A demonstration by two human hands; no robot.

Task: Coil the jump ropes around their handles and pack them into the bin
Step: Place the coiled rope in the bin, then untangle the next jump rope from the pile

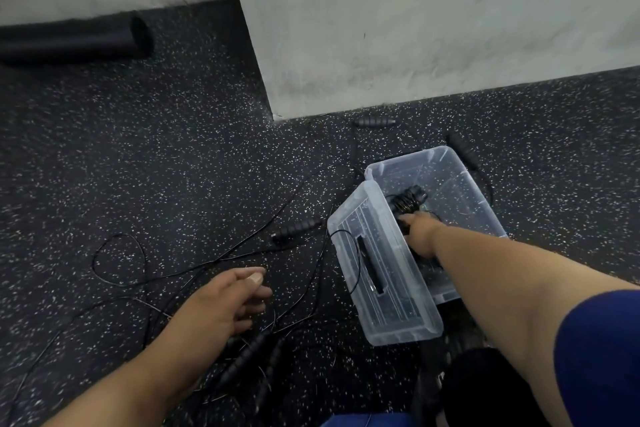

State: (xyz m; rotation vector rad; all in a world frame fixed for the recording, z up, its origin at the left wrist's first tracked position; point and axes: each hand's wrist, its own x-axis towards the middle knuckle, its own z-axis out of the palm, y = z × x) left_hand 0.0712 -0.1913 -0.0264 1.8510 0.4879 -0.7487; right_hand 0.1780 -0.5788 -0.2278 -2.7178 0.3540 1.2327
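One view only, from the head camera: black rubber floor flecked with white ran up to a pale wall, and a dark foam roller lay along the wall's foot at far left. Down on the floor sat the clear plastic bin, its hinged lid flung open to the left. The right hand was inside the bin, touching a coiled jump rope; whether it gripped the bundle, I couldn't tell. The left hand hung relaxed, fingers loosely curled, holding nothing, just above loose rope sprawled across the floor. Spare handles lay near the lid.
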